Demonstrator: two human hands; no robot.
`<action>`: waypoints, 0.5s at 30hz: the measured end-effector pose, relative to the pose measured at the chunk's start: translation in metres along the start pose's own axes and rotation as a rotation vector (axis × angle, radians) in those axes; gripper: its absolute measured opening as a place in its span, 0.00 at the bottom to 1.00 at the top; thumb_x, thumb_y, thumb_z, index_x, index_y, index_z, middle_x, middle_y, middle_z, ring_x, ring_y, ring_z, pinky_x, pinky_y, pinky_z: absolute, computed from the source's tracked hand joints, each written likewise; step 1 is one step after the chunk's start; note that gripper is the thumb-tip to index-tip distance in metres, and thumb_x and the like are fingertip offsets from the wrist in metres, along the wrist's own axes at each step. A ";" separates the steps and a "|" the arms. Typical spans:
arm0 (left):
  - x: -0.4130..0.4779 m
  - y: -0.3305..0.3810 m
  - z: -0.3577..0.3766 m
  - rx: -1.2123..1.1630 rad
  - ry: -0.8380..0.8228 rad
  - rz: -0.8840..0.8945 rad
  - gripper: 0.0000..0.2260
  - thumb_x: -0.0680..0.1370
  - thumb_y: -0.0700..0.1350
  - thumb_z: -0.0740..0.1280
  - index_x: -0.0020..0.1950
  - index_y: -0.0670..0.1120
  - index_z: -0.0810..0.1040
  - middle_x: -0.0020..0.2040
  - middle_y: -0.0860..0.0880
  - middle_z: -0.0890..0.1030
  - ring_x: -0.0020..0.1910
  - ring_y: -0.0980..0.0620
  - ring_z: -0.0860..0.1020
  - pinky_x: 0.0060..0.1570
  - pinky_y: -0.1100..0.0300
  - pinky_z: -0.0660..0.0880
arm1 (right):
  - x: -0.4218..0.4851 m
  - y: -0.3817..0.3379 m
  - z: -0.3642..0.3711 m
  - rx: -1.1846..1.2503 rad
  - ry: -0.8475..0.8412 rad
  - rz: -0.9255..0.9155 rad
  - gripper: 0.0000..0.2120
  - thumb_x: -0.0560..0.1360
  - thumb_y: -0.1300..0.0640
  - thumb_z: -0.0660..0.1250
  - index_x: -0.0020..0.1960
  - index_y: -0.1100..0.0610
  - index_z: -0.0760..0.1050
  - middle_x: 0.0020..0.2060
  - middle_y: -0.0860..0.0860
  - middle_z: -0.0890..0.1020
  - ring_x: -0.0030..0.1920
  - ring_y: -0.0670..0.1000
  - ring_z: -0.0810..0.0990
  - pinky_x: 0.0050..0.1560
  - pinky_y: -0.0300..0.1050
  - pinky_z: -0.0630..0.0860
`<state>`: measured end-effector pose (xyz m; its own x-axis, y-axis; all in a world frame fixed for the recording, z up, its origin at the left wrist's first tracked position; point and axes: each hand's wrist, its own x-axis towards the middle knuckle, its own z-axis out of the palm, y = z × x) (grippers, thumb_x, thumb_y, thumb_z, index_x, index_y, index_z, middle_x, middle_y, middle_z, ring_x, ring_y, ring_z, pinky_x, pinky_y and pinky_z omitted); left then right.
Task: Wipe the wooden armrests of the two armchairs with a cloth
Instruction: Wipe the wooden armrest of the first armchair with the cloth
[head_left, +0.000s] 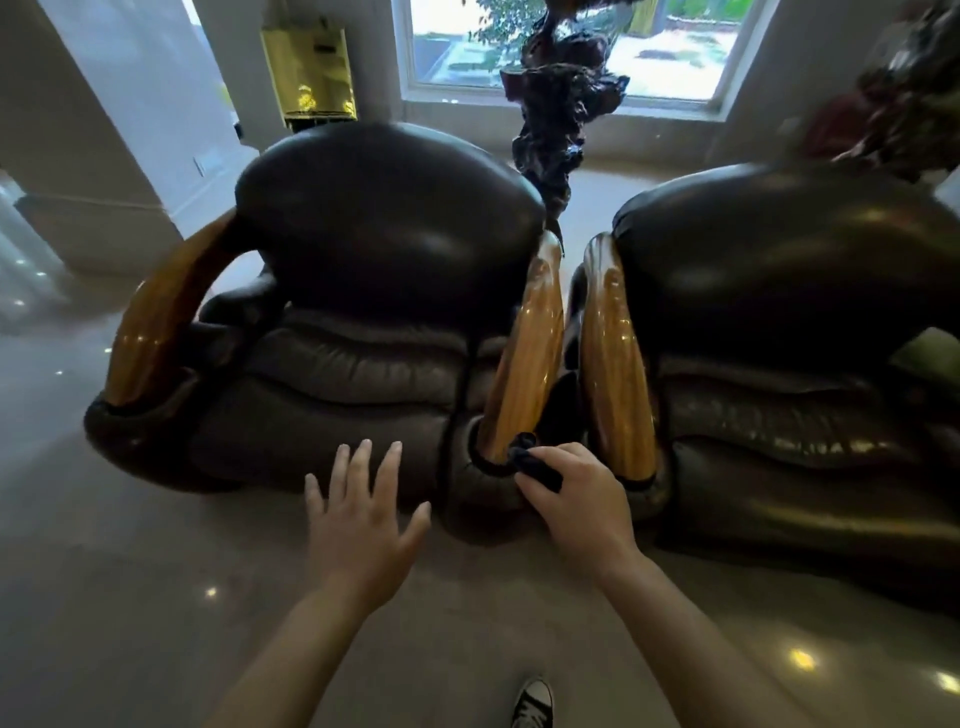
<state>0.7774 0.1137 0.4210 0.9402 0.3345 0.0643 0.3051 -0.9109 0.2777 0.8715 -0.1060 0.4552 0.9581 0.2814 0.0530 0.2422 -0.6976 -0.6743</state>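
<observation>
I'm standing over two chairs (363, 291), and the armrest (527, 364) I'm working is glossy wood, hard and probably slick, running up and away from my grip. My right hand (582, 499) is clenching the cloth (530, 460), soft and bunched, at its low end. My left hand (358, 514) is hovering spread, holding nothing.

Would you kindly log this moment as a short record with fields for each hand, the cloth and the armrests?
left hand: open, fingers spread, empty, in front of the left chair
right hand: shut on the cloth
cloth: dark, bunched, at the front end of the middle armrest
armrests in view: three, glossy wood; the far-left one and the right chair's armrest untouched
right chair: beside the left one
</observation>
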 end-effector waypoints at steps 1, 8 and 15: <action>0.012 0.009 0.006 0.003 -0.002 0.012 0.34 0.75 0.66 0.51 0.78 0.53 0.57 0.79 0.43 0.60 0.79 0.44 0.50 0.74 0.34 0.48 | 0.009 0.009 -0.003 0.004 0.010 0.006 0.13 0.76 0.46 0.70 0.59 0.45 0.80 0.48 0.39 0.78 0.45 0.42 0.78 0.47 0.40 0.78; 0.080 0.065 0.038 0.044 -0.055 0.066 0.33 0.76 0.65 0.51 0.78 0.52 0.57 0.77 0.42 0.62 0.79 0.42 0.53 0.72 0.33 0.52 | 0.070 0.061 -0.036 0.033 -0.006 0.022 0.13 0.76 0.48 0.70 0.60 0.48 0.80 0.49 0.40 0.78 0.47 0.41 0.79 0.46 0.36 0.78; 0.140 0.108 0.066 0.069 -0.094 0.107 0.34 0.75 0.66 0.48 0.79 0.52 0.56 0.79 0.43 0.60 0.79 0.43 0.51 0.73 0.34 0.50 | 0.121 0.110 -0.064 -0.001 0.042 0.068 0.13 0.76 0.47 0.69 0.60 0.47 0.80 0.49 0.40 0.78 0.47 0.41 0.78 0.43 0.32 0.74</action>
<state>0.9519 0.0458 0.3968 0.9770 0.2132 -0.0007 0.2087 -0.9557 0.2076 1.0241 -0.1906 0.4344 0.9779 0.2055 0.0385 0.1768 -0.7145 -0.6769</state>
